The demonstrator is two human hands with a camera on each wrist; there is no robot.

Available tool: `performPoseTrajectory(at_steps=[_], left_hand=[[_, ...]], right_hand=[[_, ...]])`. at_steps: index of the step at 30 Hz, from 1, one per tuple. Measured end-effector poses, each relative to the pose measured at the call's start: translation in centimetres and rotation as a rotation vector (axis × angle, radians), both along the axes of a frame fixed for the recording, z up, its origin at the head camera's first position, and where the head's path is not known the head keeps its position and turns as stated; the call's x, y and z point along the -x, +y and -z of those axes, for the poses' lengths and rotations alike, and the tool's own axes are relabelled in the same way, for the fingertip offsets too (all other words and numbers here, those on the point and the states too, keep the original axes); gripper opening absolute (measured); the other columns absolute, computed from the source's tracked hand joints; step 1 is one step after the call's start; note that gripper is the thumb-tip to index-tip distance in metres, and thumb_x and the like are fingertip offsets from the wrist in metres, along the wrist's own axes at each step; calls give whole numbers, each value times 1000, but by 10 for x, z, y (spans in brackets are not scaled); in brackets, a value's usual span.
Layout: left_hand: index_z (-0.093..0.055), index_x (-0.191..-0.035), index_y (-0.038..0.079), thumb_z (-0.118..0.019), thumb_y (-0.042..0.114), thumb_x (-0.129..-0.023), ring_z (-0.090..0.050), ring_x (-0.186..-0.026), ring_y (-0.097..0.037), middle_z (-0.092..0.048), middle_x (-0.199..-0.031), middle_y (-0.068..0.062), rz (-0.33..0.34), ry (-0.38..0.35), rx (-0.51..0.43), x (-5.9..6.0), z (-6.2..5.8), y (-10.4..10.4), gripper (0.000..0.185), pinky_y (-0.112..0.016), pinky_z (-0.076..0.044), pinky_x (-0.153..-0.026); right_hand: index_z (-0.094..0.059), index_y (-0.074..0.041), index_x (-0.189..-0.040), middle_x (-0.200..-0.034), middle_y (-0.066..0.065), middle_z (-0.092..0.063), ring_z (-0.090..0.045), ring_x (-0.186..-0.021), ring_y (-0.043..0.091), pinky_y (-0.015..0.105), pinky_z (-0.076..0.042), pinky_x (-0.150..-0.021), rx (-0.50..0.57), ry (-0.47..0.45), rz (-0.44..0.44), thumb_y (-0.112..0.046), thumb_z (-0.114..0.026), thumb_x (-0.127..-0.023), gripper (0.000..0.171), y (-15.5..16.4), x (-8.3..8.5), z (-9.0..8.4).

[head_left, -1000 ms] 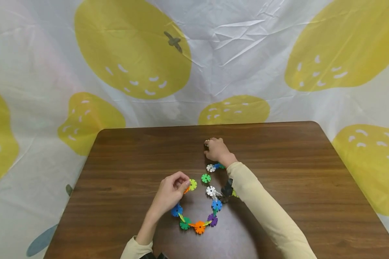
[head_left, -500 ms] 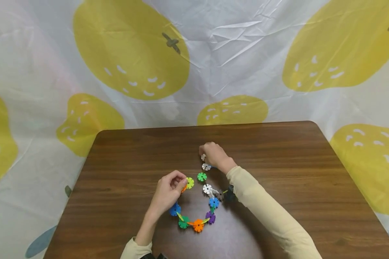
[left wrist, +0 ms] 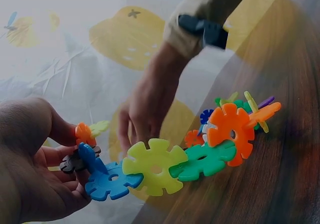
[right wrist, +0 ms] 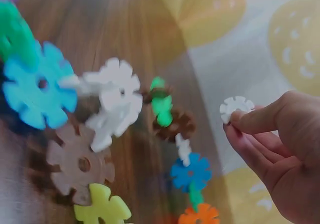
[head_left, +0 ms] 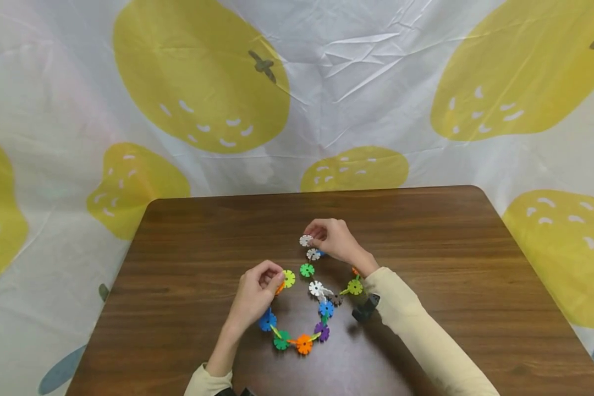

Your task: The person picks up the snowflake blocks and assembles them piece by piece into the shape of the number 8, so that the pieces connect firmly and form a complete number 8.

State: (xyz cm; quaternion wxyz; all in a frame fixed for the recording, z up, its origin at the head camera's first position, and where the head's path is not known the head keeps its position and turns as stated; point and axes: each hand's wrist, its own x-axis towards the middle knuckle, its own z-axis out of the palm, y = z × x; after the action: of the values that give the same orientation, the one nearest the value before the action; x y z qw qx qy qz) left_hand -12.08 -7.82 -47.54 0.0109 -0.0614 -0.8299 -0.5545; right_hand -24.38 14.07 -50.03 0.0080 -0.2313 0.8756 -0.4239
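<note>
Since 1 second ago, the right hand [head_left: 334,239] has lifted off the table's far middle and turned, now pinching a white snowflake disc [head_left: 305,240] between thumb and fingertips, raised just above another white disc [head_left: 314,254] at the chain's upper end; the forearm has swung right, uncovering a yellow-green disc [head_left: 354,286] and a dark wrist strap [head_left: 365,308].

Around the work lies a brown wooden table [head_left: 188,258], and behind it hangs a creased white cloth [head_left: 356,71] printed with big yellow fruit shapes. Loose near the chain's open mouth sit a green disc [head_left: 307,270] and a white one [head_left: 316,287] with a brownish piece beside it. Nothing blocks the gap between the 2 hands; the right sleeve [head_left: 416,330] covers the table to the right of the chain.

The chain of discs [head_left: 302,338] curves in a U on the table: blue, green, orange, purple and blue along the bottom, notched plastic rounds slotted edge to edge. Its left end rises to the left hand [head_left: 257,294], whose curled fingers grip an orange piece with a lime disc [head_left: 289,278] sticking out. In the left wrist view that hand's fingers [left wrist: 55,156] close around the orange, grey and blue pieces at the chain's end.
</note>
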Motion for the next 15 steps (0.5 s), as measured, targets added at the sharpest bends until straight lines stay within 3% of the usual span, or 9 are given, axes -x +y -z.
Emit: performPoseTrajectory(at_steps=[9, 15], left_hand=[[-70, -92, 1, -68, 4, -94, -51, -63, -7, -63, -76, -7, -20, -1, -16, 0, -2, 1, 4, -16, -43, -58], [-70, -92, 1, -68, 4, -94, -51, -62, -6, -63, -76, -7, -19, 0, -30, -1, -3, 2, 4, -16, -43, -58]], right_hand=[[-75, -9, -94, -85, 3, -75, -71, -74, 18, 28, -60, -68, 102, 44, -67, -7, -78, -88, 8, 3, -49, -28], [-74, -10, -94, -83, 1, -75, -71, -71, 8, 23, -59, -66, 144, 53, -90, -8, -80, -87, 9, 1, -75, -34]])
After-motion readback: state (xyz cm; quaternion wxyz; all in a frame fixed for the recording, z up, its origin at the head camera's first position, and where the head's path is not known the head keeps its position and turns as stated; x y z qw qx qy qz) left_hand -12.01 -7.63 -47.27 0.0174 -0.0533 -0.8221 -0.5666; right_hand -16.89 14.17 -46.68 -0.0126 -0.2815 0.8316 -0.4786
